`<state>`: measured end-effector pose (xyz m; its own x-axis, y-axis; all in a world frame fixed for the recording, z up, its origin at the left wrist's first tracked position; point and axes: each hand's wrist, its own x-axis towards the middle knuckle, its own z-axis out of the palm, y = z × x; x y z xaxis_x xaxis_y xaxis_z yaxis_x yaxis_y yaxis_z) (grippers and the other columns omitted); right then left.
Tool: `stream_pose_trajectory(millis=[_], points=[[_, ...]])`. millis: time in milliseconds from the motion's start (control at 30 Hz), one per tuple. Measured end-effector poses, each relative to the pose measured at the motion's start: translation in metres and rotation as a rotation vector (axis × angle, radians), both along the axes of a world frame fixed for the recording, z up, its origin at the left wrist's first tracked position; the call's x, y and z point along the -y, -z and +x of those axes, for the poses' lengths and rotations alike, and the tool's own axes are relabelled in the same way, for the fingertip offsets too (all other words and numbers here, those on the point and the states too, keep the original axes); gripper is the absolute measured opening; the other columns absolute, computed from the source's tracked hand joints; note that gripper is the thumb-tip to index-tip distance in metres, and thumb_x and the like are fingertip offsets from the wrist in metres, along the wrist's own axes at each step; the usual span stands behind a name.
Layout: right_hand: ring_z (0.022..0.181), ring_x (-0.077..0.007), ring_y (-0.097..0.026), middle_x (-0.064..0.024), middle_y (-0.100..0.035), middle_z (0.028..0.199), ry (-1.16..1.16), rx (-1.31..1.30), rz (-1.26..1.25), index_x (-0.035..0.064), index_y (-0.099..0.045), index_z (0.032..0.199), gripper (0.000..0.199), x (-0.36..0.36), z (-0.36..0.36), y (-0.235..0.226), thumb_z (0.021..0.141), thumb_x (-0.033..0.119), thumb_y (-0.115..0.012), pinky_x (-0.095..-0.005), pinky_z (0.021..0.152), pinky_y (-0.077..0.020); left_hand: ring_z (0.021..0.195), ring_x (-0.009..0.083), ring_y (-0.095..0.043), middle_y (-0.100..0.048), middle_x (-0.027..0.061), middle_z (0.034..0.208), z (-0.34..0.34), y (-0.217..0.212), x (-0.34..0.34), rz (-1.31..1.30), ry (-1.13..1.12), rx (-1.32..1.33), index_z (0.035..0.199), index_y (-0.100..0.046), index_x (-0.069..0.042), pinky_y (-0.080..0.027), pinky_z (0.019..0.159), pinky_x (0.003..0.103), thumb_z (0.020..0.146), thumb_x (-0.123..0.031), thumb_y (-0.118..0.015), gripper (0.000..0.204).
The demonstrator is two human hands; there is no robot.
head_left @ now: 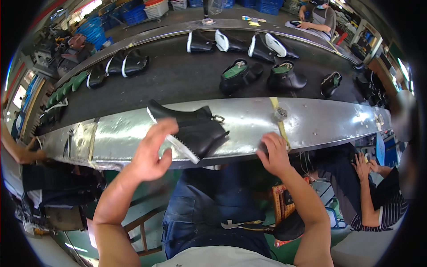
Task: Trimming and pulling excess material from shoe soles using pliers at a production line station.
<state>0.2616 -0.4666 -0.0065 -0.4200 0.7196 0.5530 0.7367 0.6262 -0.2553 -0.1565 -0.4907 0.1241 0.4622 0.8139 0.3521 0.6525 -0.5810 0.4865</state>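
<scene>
At the far left, a co-worker's bare forearm (pixel 15 149) reaches toward the end of the metal desk (pixel 120 138). Farther along, the person's left hand (pixel 155 149) is opened out, its fingers extended close together and the thumb standing well apart. These fingers lie over the white sole edge of the black shoes (pixel 195 133); whether they press on it cannot be told.

The shoes, apparently two lying side by side, rest on their sides on the desk, just right of the left hand and between both hands. Their white soles face that hand, and their ankle openings point right. Behind them, a dark belt (pixel 173 73) carries other black boots (pixel 287 80).

To the right, well apart from the shoes, the right hand (pixel 276 155) is held at the desk's near edge with bent fingers. Something dark shows by its fingertips, but I cannot tell whether it is pinched. Just beyond this hand, a yellow strip (pixel 283 129) crosses the desk. At the far right, a co-worker's hands (pixel 362 168) are close together.
</scene>
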Motion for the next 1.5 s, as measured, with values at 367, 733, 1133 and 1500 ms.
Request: stream_pose_trajectory(millis=[367, 733, 1133, 1500], points=[[0.117, -0.0377, -0.058, -0.0167, -0.06, 0.12, -0.188, 0.304, -0.898, 0.0045, -0.061, 0.121, 0.051, 0.291, 0.004, 0.065, 0.088, 0.041, -0.075, -0.0468, 0.098, -0.0506, 0.12, 0.0408, -0.061, -0.067, 0.0235, 0.125, -0.02, -0.043, -0.075, -0.443, -0.22, -0.967, 0.134, -0.059, -0.001, -0.049, 0.101, 0.042, 0.054, -0.046, -0.094, 0.098], [0.096, -0.033, -0.069, -0.0192, -0.068, 0.108, 0.003, 0.3, -1.295, 0.0017, -0.057, 0.12, 0.052, 0.302, -0.001, 0.068, 0.088, 0.036, -0.078, -0.0421, 0.083, -0.056, 0.117, 0.0347, -0.066, -0.066, 0.028, 0.126, -0.022, 0.018, 0.066, -0.464, -0.464, -0.015, 0.149, -0.039, 0.009, -0.05, 0.102, 0.04, 0.065, -0.044, -0.094, 0.113], [0.063, -0.0094, -0.05, -0.0017, -0.054, 0.086, -0.03, -1.43, -2.035, 0.017, -0.048, 0.118, 0.037, 0.296, 0.047, 0.106, 0.091, 0.014, -0.072, -0.0241, 0.047, -0.0373, 0.141, 0.0442, -0.045, -0.039, 0.0342, 0.154, 0.096, 0.178, 0.24, -1.039, -0.264, -0.218, 0.158, -0.024, 0.004, -0.044, 0.111, 0.045, 0.079, -0.059, -0.078, 0.114], [0.083, -0.0191, -0.067, -0.0097, -0.066, 0.099, 0.09, -1.164, -1.771, 0.0024, -0.054, 0.124, 0.031, 0.289, 0.029, 0.069, 0.093, 0.005, -0.06, -0.0332, 0.074, -0.0541, 0.144, 0.0309, -0.042, -0.041, 0.0236, 0.155, 0.155, 0.258, 0.099, -1.127, 0.025, -0.023, 0.141, -0.052, 0.003, -0.042, 0.112, 0.038, 0.083, -0.044, -0.08, 0.08]])
